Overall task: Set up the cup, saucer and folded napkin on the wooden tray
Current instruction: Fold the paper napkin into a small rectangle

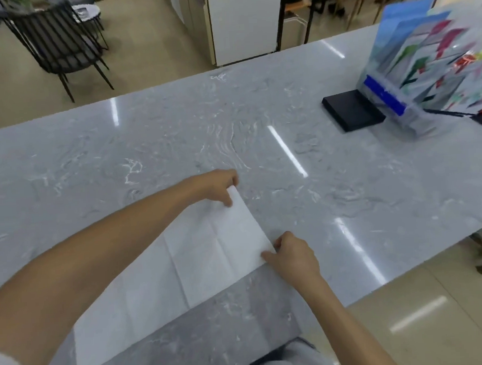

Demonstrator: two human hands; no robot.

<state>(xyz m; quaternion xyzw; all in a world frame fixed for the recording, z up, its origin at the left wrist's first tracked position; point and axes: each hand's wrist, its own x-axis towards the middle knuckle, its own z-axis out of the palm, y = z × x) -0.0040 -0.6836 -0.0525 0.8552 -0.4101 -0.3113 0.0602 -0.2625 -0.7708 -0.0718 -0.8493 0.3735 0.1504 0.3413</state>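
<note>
A white napkin (199,258) lies spread flat, creased from folding, on a grey marble counter (148,159), close to the person's body. The left hand (216,186) pinches the napkin's far right corner between thumb and fingers, and the right hand (292,256) pinches its near right corner the same way; the left forearm crosses over part of the sheet. Well apart, at the counter's far right, stand a clear holder of colourful leaflets (430,66) and a flat black box (352,109) just beside it; a dark chair (56,44) stands on the floor beyond the counter.
</note>
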